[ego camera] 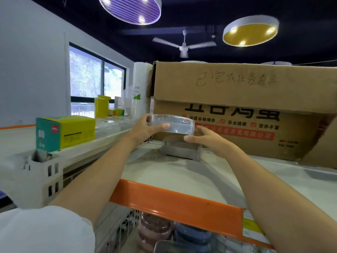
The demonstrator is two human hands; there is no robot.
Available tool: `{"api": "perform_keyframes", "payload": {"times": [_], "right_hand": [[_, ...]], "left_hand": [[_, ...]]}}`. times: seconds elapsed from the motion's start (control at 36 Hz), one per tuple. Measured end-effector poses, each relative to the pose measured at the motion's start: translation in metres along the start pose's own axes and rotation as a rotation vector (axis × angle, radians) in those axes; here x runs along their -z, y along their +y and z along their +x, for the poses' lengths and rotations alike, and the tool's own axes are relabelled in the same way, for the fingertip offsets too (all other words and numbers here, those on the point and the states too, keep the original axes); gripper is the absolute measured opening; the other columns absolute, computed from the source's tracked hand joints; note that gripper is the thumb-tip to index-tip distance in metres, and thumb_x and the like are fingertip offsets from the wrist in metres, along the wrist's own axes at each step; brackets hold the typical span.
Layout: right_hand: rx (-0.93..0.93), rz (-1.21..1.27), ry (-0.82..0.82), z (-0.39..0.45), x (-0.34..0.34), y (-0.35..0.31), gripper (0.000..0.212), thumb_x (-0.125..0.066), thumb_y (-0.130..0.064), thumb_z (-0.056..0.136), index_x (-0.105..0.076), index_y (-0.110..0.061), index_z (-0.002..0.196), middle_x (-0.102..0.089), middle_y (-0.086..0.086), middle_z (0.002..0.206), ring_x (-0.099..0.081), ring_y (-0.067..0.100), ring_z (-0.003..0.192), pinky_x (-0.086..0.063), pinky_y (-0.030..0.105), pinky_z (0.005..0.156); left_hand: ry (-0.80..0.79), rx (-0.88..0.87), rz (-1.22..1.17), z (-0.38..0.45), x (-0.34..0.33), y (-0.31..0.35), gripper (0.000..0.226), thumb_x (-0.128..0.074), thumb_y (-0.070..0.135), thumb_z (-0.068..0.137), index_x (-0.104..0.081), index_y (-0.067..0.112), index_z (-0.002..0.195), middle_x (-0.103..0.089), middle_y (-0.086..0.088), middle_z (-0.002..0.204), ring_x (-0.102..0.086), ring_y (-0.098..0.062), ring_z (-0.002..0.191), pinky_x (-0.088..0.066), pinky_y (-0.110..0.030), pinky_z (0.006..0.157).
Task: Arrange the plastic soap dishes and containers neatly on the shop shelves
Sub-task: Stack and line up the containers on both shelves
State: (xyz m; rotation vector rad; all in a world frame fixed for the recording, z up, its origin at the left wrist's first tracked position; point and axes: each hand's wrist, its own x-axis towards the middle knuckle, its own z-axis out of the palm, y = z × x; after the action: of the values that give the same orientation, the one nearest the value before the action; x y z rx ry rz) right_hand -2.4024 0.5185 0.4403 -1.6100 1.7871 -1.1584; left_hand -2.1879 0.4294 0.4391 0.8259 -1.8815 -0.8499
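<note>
1. Left hand (145, 127) at frame centre, gripping the left end of a clear soap dish (173, 125): thumb along the near side, other fingers curled round the far edge.
2. Soap dish held in the air, level, just above a second, grey soap dish (181, 149); whether the two touch cannot be told.
3. Right hand (206, 138) right of centre, fingers loosely spread, thumb tip (189, 138) at the top rim of the grey dish, below the right end of the clear one. No firm grip visible on either dish.
4. Grey dish resting on the white shelf (182, 176), close in front of a big cardboard box (237, 106) with printed and handwritten characters, filling the right half of the frame.
5. Orange shelf edge (173, 203) running across the lower middle, with a yellow label at its right end.
6. Round stacked containers (155, 229), brownish and bluish, on the level beneath, at bottom centre.
7. Green and yellow box (65, 131) at middle left on a neighbouring shelf; more yellow boxes (102, 106) farther back near the window.
8. White slotted basket (36, 176) at lower left.
9. White roll (141, 84) standing upright just left of the cardboard box.
10. White sleeve (45, 230) at the bottom left corner.
</note>
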Motion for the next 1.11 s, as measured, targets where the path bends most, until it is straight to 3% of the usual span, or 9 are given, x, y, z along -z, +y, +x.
{"api": "perform_keyframes", "payload": {"times": [0.08, 0.17, 0.33, 0.44, 0.58, 0.69, 0.78, 0.89, 1.11], "right_hand": [[0.05, 0.078, -0.053, -0.001, 0.0, -0.003, 0.088, -0.076, -0.05, 0.067, -0.042, -0.017, 0.141, -0.053, -0.002, 0.136, -0.054, 0.013, 0.115, -0.042, 0.023, 0.086], [0.061, 0.088, -0.084, -0.002, 0.001, -0.005, 0.076, -0.076, -0.048, 0.064, -0.054, -0.019, 0.131, -0.062, -0.002, 0.124, -0.058, 0.016, 0.113, -0.043, 0.022, 0.079], [0.032, 0.051, -0.061, -0.006, 0.005, -0.005, 0.07, -0.077, -0.041, 0.068, -0.048, -0.015, 0.126, -0.059, -0.003, 0.117, -0.056, 0.01, 0.098, -0.041, 0.022, 0.071], [0.03, 0.025, 0.041, -0.005, 0.008, -0.002, 0.074, -0.078, -0.037, 0.073, -0.043, -0.015, 0.135, -0.053, 0.0, 0.125, -0.053, 0.015, 0.106, -0.044, 0.023, 0.076], [0.021, -0.018, 0.203, 0.003, 0.01, -0.001, 0.089, -0.08, -0.044, 0.071, -0.037, -0.012, 0.142, -0.048, 0.003, 0.137, -0.048, 0.022, 0.12, -0.042, 0.035, 0.098], [0.007, -0.012, 0.275, 0.007, 0.013, 0.001, 0.086, -0.078, -0.041, 0.076, -0.034, -0.011, 0.144, -0.043, 0.006, 0.144, -0.043, 0.02, 0.122, -0.037, 0.036, 0.101], [-0.027, -0.035, 0.251, 0.009, 0.011, 0.007, 0.083, -0.078, -0.044, 0.075, -0.038, -0.012, 0.14, -0.046, 0.005, 0.141, -0.045, 0.019, 0.118, -0.038, 0.038, 0.103], [-0.073, -0.085, 0.159, 0.008, 0.007, 0.014, 0.1, -0.072, -0.051, 0.077, -0.02, -0.011, 0.152, -0.03, 0.007, 0.155, -0.033, 0.027, 0.139, -0.03, 0.042, 0.111], [-0.043, -0.165, 0.165, 0.008, 0.003, 0.013, 0.096, -0.065, -0.053, 0.083, -0.014, -0.013, 0.154, -0.021, 0.006, 0.159, -0.024, 0.027, 0.144, -0.025, 0.042, 0.114]], "left_hand": [[-0.052, -0.02, 0.022, -0.004, -0.004, 0.001, 0.091, -0.078, 0.056, 0.067, -0.039, 0.015, 0.138, -0.048, -0.001, 0.133, -0.048, -0.018, 0.12, -0.045, -0.022, 0.085], [-0.1, -0.028, 0.068, -0.007, -0.007, 0.004, 0.111, -0.078, 0.064, 0.055, -0.033, 0.018, 0.145, -0.042, -0.003, 0.146, -0.042, -0.022, 0.131, -0.041, -0.039, 0.105], [-0.142, -0.015, 0.122, -0.012, -0.007, 0.005, 0.119, -0.078, 0.071, 0.046, -0.036, 0.022, 0.145, -0.046, 0.0, 0.143, -0.046, -0.019, 0.128, -0.042, -0.042, 0.106], [-0.108, -0.016, 0.241, -0.01, -0.011, 0.002, 0.073, -0.077, 0.049, 0.072, -0.049, 0.018, 0.131, -0.052, 0.007, 0.114, -0.05, -0.013, 0.107, -0.042, -0.025, 0.084], [-0.101, 0.01, 0.456, -0.005, -0.006, -0.011, 0.096, -0.072, 0.076, 0.055, -0.054, 0.019, 0.13, -0.057, 0.002, 0.129, -0.056, -0.017, 0.113, -0.049, -0.039, 0.096], [-0.098, 0.005, 0.56, -0.001, -0.005, -0.017, 0.056, -0.073, 0.038, 0.081, -0.054, 0.015, 0.128, -0.058, -0.003, 0.125, -0.056, -0.018, 0.109, -0.047, -0.028, 0.087], [-0.096, 0.009, 0.562, 0.002, -0.006, -0.02, 0.049, -0.071, 0.023, 0.085, -0.053, 0.011, 0.129, -0.058, -0.007, 0.125, -0.055, -0.019, 0.109, -0.045, -0.026, 0.087], [-0.1, 0.001, 0.6, 0.004, -0.005, -0.023, 0.046, -0.068, 0.016, 0.085, -0.054, 0.01, 0.129, -0.058, -0.007, 0.123, -0.054, -0.016, 0.103, -0.043, -0.024, 0.085], [-0.109, 0.02, 0.722, 0.007, -0.006, -0.031, 0.028, -0.07, 0.018, 0.083, -0.061, 0.016, 0.109, -0.061, -0.001, 0.098, -0.054, -0.015, 0.085, -0.042, -0.026, 0.072]]}}
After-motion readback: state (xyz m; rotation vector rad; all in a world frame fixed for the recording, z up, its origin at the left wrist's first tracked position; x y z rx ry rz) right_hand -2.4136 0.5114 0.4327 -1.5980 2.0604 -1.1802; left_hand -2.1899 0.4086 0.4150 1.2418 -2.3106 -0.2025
